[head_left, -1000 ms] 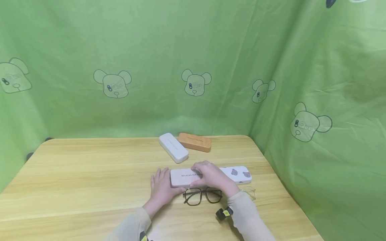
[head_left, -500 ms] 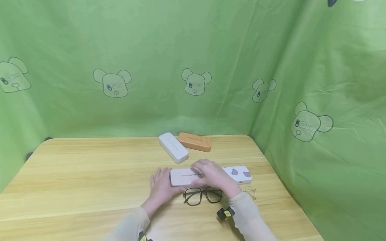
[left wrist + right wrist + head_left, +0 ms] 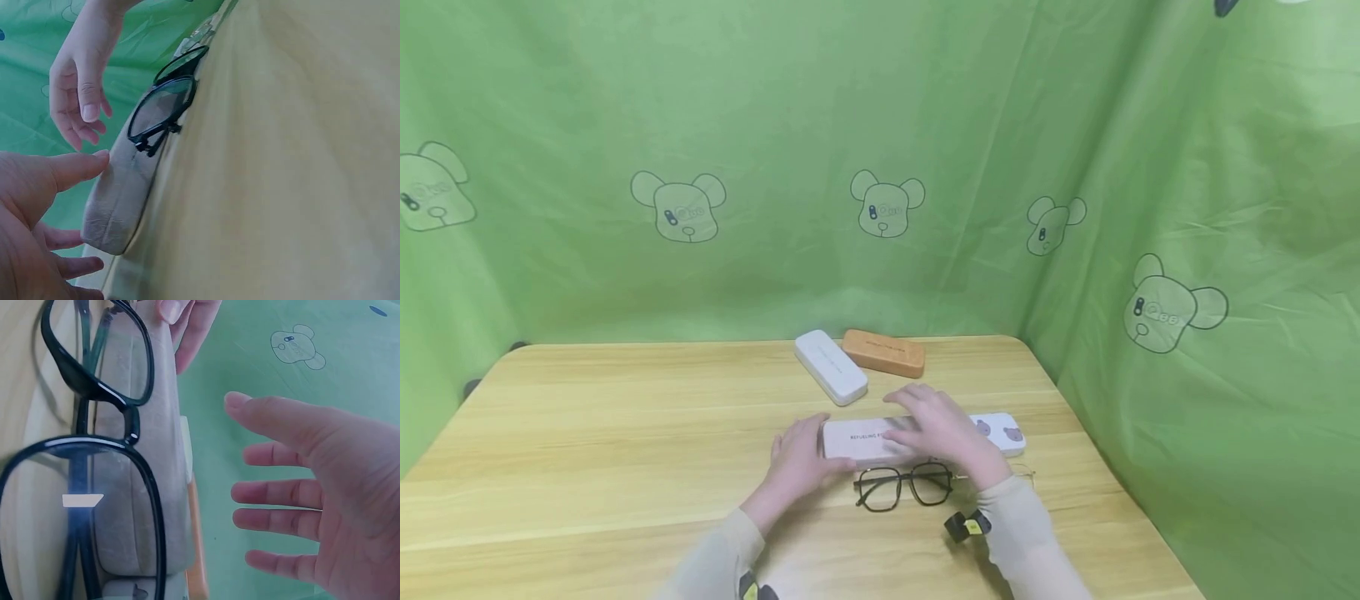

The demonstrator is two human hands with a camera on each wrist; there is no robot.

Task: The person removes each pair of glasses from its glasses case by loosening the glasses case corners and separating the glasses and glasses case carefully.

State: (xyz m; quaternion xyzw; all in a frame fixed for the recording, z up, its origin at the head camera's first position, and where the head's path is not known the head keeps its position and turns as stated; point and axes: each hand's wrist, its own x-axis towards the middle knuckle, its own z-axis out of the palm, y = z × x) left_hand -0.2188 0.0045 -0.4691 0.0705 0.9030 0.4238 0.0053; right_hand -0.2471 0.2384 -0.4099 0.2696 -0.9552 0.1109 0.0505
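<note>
A pale grey-beige glasses case (image 3: 853, 446) with printed lettering lies closed on the table. My left hand (image 3: 797, 462) is at its left end; in the left wrist view the thumb (image 3: 78, 169) reaches the case's edge and the fingers are spread by the end. My right hand (image 3: 943, 429) is over the case's right part, fingers extended; the right wrist view shows them apart from it, holding nothing. Black-framed glasses (image 3: 129, 422) lie in front of the case, lenses facing me. A white bear-print case (image 3: 1000, 433) extends to the right, partly hidden by my right hand.
Thin wire-framed glasses (image 3: 1028, 475) sit beyond my right wrist, mostly hidden. Toward the back are a white glasses case (image 3: 831, 367) and an orange-brown one (image 3: 883, 353). Green curtains (image 3: 775, 275) stand behind the wooden table (image 3: 587, 450) and at its sides.
My right hand has lifted off the grey-beige case and shifted slightly right, its fingers straightening. The left hand has moved only a little; the cases and black glasses look nearly unmoved.
</note>
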